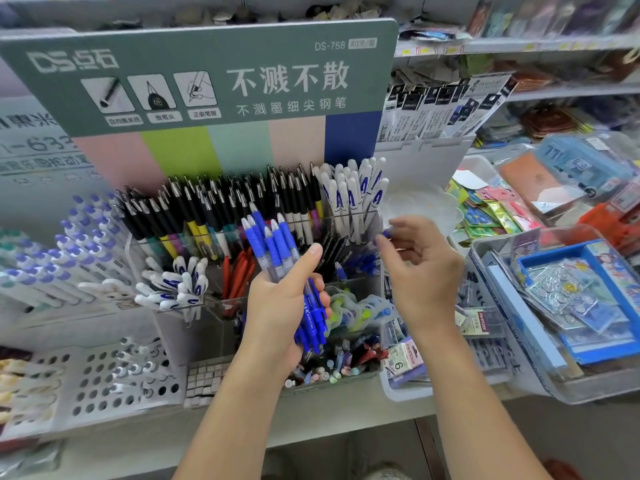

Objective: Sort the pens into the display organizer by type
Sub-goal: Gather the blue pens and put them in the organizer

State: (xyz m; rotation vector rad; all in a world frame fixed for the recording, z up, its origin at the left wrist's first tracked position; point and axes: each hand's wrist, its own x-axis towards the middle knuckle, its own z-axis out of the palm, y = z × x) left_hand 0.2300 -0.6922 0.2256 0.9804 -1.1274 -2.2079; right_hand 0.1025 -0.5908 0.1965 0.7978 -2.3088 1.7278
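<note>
A bundle of blue pens (277,251) is gripped in the left hand (284,299), tips up, above the clear display organizer (349,285) on the shelf. One small blue piece (387,233) is pinched in the right hand (420,263). Behind, black pens (221,202) and white pens (356,192) are stood in rear compartments.

Two bare forearms reach in; the left hand (282,303) and right hand (420,271) wear nothing (no sleeves visible).
</note>
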